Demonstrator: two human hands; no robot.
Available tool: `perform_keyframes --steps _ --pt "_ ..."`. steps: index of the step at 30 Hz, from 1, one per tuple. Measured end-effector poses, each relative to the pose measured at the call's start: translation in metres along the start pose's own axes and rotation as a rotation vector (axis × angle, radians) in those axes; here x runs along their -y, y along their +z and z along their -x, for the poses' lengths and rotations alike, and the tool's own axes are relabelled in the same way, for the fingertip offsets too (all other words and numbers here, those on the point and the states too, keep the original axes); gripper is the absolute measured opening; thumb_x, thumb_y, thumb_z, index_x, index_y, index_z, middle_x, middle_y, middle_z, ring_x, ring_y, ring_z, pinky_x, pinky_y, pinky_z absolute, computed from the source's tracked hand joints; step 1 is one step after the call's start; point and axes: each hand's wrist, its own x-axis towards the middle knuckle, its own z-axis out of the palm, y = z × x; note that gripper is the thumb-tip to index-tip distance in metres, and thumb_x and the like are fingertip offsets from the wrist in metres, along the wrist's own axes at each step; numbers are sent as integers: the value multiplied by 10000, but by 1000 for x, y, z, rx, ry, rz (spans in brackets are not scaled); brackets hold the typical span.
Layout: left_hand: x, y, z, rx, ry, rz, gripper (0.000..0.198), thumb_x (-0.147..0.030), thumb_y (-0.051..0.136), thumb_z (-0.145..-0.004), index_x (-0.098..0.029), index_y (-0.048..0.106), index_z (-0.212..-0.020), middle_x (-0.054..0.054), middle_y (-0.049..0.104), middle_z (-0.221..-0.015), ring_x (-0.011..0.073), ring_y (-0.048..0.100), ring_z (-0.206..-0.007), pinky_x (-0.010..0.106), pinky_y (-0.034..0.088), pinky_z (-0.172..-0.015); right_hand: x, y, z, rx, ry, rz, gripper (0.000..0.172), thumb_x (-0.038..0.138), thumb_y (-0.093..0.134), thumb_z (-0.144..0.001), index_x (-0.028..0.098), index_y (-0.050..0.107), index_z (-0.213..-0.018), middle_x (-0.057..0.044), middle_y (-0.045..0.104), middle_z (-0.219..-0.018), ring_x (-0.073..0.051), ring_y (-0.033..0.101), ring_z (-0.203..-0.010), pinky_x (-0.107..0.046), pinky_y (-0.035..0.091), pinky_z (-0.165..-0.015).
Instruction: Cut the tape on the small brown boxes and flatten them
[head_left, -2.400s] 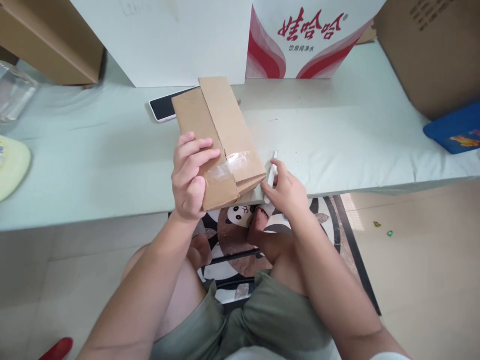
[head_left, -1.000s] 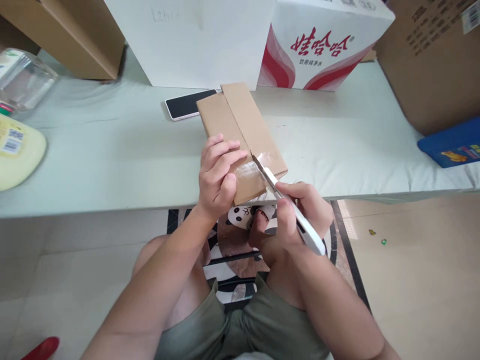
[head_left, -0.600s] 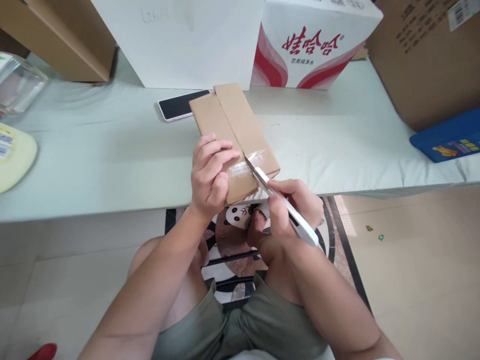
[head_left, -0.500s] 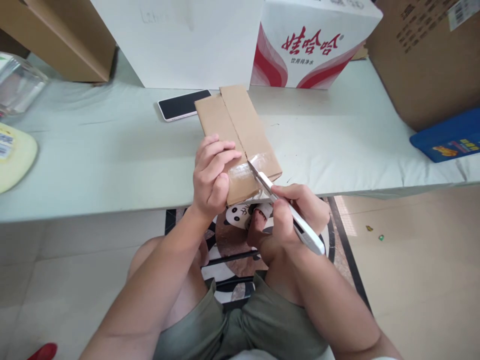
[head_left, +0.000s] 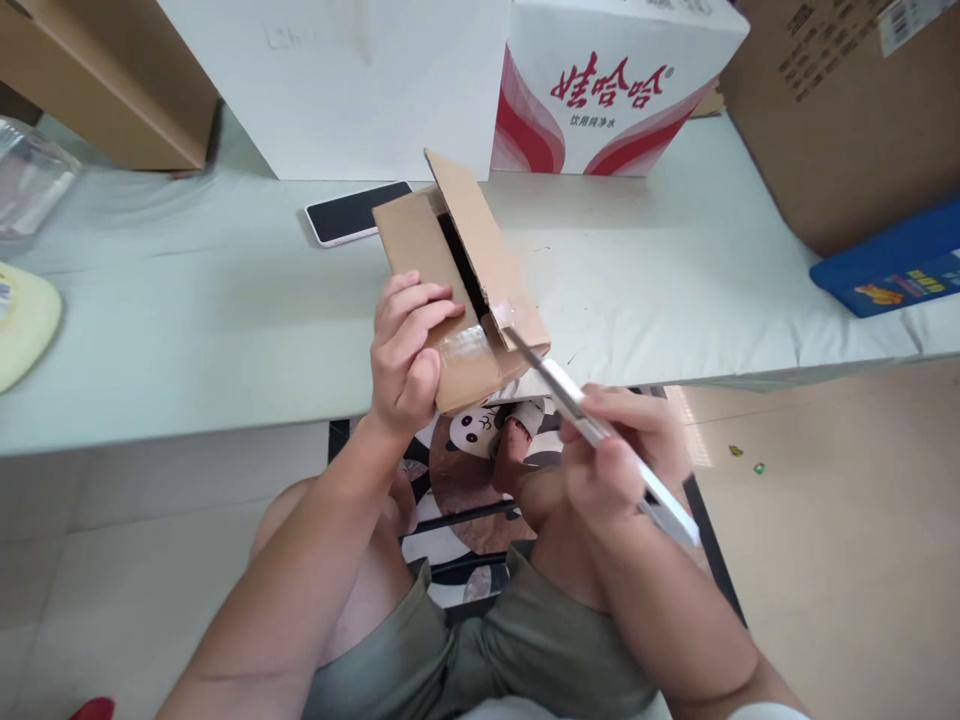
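Note:
My left hand grips a small brown cardboard box by its left side, fingers lying over the top. The box's right flap stands partly lifted, and a dark gap shows along the middle seam. Clear tape sticks to the near end of the top. In my right hand is a white utility knife with its blade out. The blade tip is at the near end of the lifted flap; whether it touches the cardboard I cannot tell.
Behind the box lies a phone on the pale tablecloth. A large white box and a red-and-white carton stand at the back. Brown cartons flank them, with a blue package at right and a yellow bottle at left.
The right flap has risen and the seam has parted. My right hand has drawn the knife back toward the lower right. My left hand keeps its hold on the box.

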Motion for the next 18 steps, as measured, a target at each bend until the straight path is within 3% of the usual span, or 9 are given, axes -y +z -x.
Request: perform_keyframes --steps 3,5,6,9,12,15,17,18 --pt "5 -4 0 28 -20 -26 450 -525 362 -997 -288 695 -1186 66 697 -1256 323 596 -1287 590 386 -1225 -12 -2 -7 -57 7 124 234 471 456 -999 300 562 -1116 10 604 -744 -175 639 -582 -343 536 -543" --pt "8 -7 -1 28 -24 -18 445 -557 388 -982 -297 700 -1163 55 706 -1249 315 601 -1283 587 386 -1225 -24 -1 -14 122 155 275 345 468 523 -978 291 526 -1273 -73 702 -1011 -244 730 -914 -432 604 -780" --pt "10 -9 -1 27 -32 -7 441 -577 400 -972 -308 703 -1147 47 711 -1243 311 603 -1281 579 387 -1228 -31 -1 -17 255 245 336 429 450 552 -961 279 502 -1351 -113 706 -1162 -273 713 -1078 -465 595 -882" --pt "16 -17 -2 50 -82 28 459 -628 435 -935 -318 711 -1131 43 718 -1251 328 593 -1302 581 385 -1237 -53 3 -25 581 455 457 643 347 597 -904 241 431 -1517 -161 601 -1479 -321 580 -1366 -530 529 -1061" --pt "33 -29 3 64 -88 76 429 -565 489 -918 -305 704 -1184 32 700 -1314 354 556 -1363 615 401 -1223 -66 9 -28 771 601 571 783 228 621 -831 220 402 -1583 -160 519 -1591 -378 445 -1506 -630 431 -1159" --pt "61 -42 13 -35 -87 184 390 -530 539 -882 -302 682 -1165 -15 682 -1342 335 532 -1411 611 405 -1225 -68 15 -28 914 689 645 848 168 578 -826 234 334 -1636 -133 416 -1675 -414 265 -1608 -705 320 -1215" --pt "81 -49 19 -77 -252 377 470 -627 403 -921 -289 658 -1124 -15 705 -1291 299 615 -1315 566 558 -1060 -65 19 -27 960 688 677 806 184 559 -848 238 363 -1629 -121 338 -1717 -437 180 -1630 -731 266 -1233" --pt "89 -52 21 -86 -384 457 501 -667 372 -914 -292 648 -1097 -16 738 -1169 257 704 -1117 502 631 -867 -63 20 -26 970 673 685 751 205 559 -858 233 427 -1597 -116 316 -1728 -452 158 -1631 -739 251 -1237"
